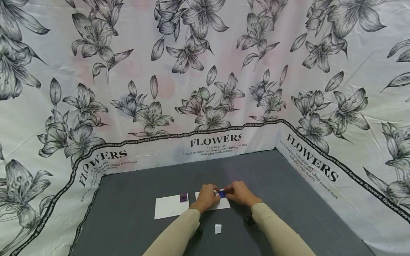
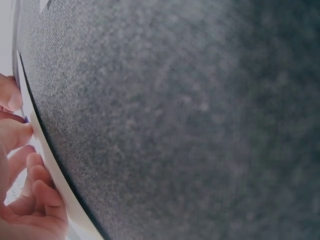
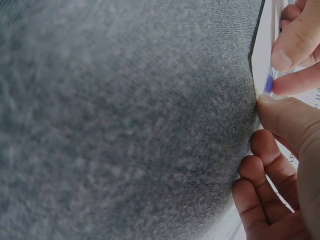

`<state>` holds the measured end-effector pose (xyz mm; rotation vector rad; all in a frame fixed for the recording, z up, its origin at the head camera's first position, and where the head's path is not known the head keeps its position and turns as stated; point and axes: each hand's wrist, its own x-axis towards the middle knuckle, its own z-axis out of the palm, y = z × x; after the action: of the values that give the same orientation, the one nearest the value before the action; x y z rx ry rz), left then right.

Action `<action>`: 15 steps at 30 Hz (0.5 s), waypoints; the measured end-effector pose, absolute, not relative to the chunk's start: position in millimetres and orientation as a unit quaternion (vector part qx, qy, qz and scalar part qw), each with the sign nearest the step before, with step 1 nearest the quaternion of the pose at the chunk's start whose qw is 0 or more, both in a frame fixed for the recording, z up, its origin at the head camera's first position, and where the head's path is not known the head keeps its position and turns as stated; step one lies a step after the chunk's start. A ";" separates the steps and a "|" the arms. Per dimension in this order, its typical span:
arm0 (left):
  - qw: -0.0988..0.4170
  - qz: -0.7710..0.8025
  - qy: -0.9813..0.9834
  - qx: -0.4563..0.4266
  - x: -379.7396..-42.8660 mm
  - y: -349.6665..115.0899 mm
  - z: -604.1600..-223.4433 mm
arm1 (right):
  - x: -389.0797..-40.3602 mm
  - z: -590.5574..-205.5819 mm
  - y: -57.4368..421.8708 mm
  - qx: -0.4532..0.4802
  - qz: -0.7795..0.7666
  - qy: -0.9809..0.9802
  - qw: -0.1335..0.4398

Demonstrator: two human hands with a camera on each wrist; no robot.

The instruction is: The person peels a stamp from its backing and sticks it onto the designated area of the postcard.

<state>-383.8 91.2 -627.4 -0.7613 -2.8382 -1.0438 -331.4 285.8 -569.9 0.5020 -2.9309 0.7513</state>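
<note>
A small blue stamp (image 1: 222, 194) lies at the upper right corner of a white envelope (image 1: 224, 204). My left hand (image 1: 207, 196) grips the stamp's left side with thumb and finger, covering the middle of the envelope; the other fingers curl in, as the left wrist view shows. From the right, my right hand (image 1: 241, 193) pinches the stamp's right edge between thumb and index finger. Only a sliver of blue shows between the fingertips in the right wrist view. The thumb (image 3: 282, 112) of the right hand sits right at the envelope's edge.
Left of the hands lies a second white envelope (image 1: 169, 208) with a purple stamp (image 1: 183, 197) in its upper right corner. A small white slip (image 1: 218, 228) is between the forearms on the dark grey table (image 1: 137, 188). Flowered white cloth (image 1: 166, 142) walls the table in.
</note>
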 end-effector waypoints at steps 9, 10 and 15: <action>0.022 -0.330 -0.911 -0.247 -385.9 92.8 -634.0 | -331.4 -571.8 287.1 0.172 0.240 -0.954 0.044; 0.024 -0.330 -0.910 -0.248 -385.2 92.5 -633.3 | -331.6 -572.1 287.1 0.174 0.239 -0.954 0.046; 0.027 -0.324 -0.906 -0.270 -390.7 88.9 -639.5 | -332.6 -573.1 285.4 0.180 0.239 -0.952 0.059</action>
<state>-390.7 88.9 -639.5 -0.8344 -2.8003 -0.9996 -332.6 285.4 -573.1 0.5457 -2.8844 0.7225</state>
